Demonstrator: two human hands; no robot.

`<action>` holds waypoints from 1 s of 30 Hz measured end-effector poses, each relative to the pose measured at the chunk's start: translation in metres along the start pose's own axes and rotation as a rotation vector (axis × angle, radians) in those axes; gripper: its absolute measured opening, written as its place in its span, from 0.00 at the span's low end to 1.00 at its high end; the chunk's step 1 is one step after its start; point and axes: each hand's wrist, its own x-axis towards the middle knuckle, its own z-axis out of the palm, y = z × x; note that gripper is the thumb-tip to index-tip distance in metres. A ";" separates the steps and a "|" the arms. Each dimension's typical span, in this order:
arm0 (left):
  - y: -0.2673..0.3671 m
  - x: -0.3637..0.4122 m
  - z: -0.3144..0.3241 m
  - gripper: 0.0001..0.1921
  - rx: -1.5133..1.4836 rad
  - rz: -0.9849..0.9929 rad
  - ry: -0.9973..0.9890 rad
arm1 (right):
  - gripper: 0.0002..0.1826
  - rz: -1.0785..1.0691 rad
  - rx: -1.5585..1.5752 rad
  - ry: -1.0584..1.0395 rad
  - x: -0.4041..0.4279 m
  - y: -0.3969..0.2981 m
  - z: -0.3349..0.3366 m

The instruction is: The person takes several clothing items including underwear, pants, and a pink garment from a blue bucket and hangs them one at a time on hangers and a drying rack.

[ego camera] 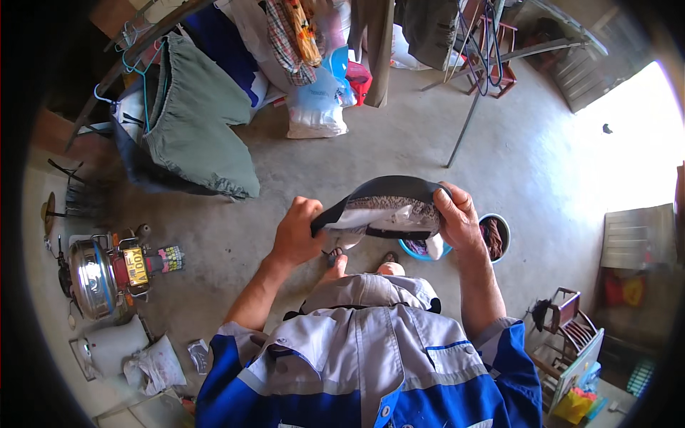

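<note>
A garment with a dark grey waistband (393,184) is stretched between my two hands, in front of my body. My left hand (296,235) grips the band at its left end, fingers curled around it. At the other end my right hand (461,216) clamps the band, with the thumb on top. The waist opening faces me and shows white and speckled fabric inside. Below the garment, partly hidden by it, a blue basin (416,254) with cloth in it stands on the floor. A light-rimmed bucket (509,241) holding dark clothes stands beside my right forearm.
Green-grey shorts (200,123) hang on a rack (144,45) at the upper left. Filled plastic bags (318,115) sit beneath other hanging clothes. A metal pole (463,131) slants to the concrete floor (385,139). A motorcycle (99,278) is at left, a wooden chair (567,315) at right.
</note>
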 end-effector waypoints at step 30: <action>-0.007 0.070 -0.046 0.06 -0.497 -0.048 0.146 | 0.14 0.232 -0.607 0.049 0.010 0.043 -0.079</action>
